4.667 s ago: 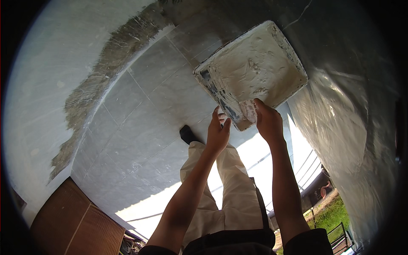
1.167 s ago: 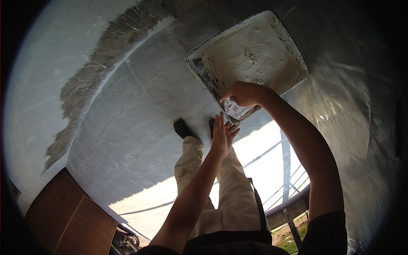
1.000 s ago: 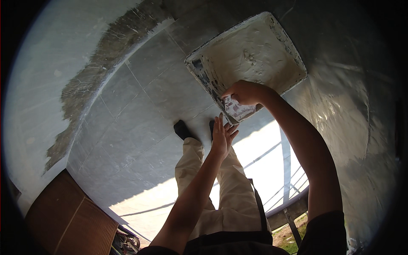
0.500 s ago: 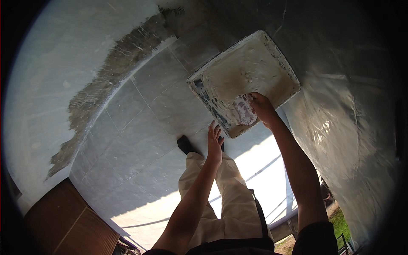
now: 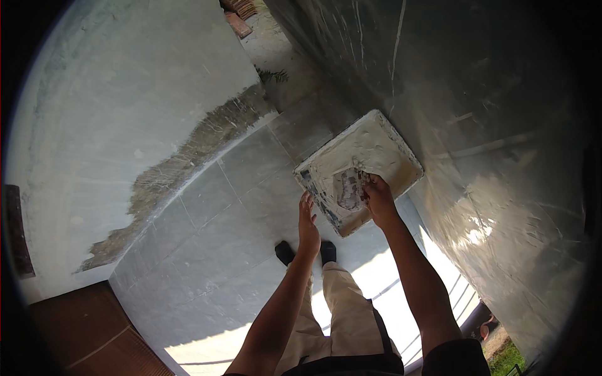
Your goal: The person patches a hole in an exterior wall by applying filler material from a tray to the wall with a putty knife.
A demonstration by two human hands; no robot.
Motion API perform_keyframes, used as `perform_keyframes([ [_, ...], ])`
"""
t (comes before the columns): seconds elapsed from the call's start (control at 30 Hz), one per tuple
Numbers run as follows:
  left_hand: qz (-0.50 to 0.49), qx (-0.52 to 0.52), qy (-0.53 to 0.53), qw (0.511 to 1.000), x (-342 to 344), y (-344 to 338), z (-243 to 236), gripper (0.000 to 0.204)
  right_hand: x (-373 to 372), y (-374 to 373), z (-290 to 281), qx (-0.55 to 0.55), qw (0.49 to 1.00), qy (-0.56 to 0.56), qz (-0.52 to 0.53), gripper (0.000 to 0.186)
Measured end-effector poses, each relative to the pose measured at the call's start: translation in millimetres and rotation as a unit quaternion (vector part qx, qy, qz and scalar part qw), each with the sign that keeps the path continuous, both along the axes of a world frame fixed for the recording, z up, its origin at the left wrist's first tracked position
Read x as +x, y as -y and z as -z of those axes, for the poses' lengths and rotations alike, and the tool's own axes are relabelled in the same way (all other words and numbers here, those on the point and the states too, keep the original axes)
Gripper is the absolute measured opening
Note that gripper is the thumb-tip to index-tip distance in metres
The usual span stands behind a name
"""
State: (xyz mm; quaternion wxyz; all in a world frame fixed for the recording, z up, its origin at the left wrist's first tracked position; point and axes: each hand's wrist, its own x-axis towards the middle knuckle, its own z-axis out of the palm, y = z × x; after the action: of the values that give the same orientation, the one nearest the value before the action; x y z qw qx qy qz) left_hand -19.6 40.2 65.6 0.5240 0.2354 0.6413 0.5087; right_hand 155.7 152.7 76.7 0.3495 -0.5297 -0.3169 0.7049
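Note:
My right hand point(image 5: 378, 194) is closed on the edge of a flat, putty-smeared scraper point(image 5: 350, 190); its exact shape is hard to make out under the white and brown smears. The scraper is over the near part of a large rectangular tray point(image 5: 411, 149), which holds pale wet putty point(image 5: 376, 141). Dark patches show through along the tray's left side. Beside that left edge my left hand point(image 5: 308, 227) is held up, fingers stretched out and holding nothing; whether it touches the tray I cannot tell.
Grey tiles cover the floor point(image 5: 207, 250). On the left, a pale wall point(image 5: 125, 119) has a rough grey strip point(image 5: 182, 153) along its foot. Shiny plastic sheeting point(image 5: 495, 213) hangs on the right. A brown panel point(image 5: 88, 326) stands lower left, and bricks point(image 5: 238, 24) lie far ahead.
My view has tilted up, so the tray and floor appear lower and bricks show at the top. My right hand and the scraper have shifted slightly inward over the tray. My left hand stays open.

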Motion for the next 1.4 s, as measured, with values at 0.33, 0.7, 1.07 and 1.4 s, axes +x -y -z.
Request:
perform_keyframes([
  [0.33,-0.019,0.114,-0.091,0.989,-44.0,-50.8,-146.0,0.075,-44.3,-31.5,-142.9,0.049,0.978,-0.193,0.056,0.023],
  [0.7,-0.065,0.27,-0.177,0.944,-124.1,-73.0,-300.3,0.071,-135.6,-45.1,-312.3,0.149,0.947,-0.284,-0.029,0.038],
  [1.07,-0.116,0.373,-0.248,0.886,-241.3,-59.6,-443.9,0.07,-260.0,-55.3,-443.0,0.228,0.891,-0.377,-0.11,0.034],
  [1.4,-0.125,0.444,-0.325,0.826,-325.7,-54.9,-548.9,0.071,-359.9,-47.8,-550.8,0.284,0.845,-0.427,-0.149,0.032],
])
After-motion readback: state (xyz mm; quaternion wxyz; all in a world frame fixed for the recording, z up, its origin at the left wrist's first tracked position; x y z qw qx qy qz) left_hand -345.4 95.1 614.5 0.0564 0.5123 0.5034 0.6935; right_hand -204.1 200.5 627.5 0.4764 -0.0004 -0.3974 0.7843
